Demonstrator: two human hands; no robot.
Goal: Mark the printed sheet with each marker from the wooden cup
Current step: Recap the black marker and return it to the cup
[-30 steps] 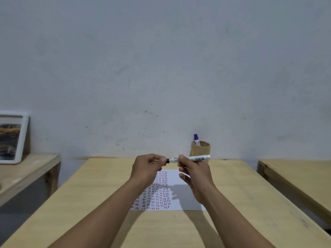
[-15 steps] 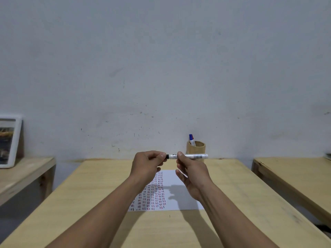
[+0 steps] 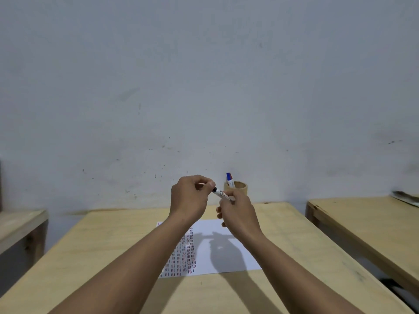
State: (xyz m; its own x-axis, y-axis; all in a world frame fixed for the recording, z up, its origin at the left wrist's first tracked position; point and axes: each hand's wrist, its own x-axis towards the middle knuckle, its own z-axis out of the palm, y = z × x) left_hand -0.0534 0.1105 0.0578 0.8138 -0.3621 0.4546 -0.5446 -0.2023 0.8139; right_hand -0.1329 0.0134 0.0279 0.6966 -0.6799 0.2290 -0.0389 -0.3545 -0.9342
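Note:
Both of my hands hold a white marker (image 3: 221, 194) with a black end, up above the printed sheet (image 3: 226, 257). My left hand (image 3: 190, 198) pinches the black cap end, and the cap itself is hidden inside the fingers. My right hand (image 3: 238, 214) grips the barrel, most of which it covers. The marker slants down to the right. The sheet lies flat on the wooden table (image 3: 102, 257), with rows of small red and dark marks on its left part. Behind my hands the wooden cup (image 3: 240, 188) stands by the wall with a blue-capped marker (image 3: 229, 179) in it.
A second wooden table (image 3: 362, 227) stands to the right with a gap between, and some papers (image 3: 405, 197) lie at its far end. A lower wooden surface (image 3: 20, 225) sits to the left. A grey wall runs along the back.
The marker has tipped from level to slanting down to the right. My right hand has turned in over the barrel and hides most of it. Both hands keep their grip.

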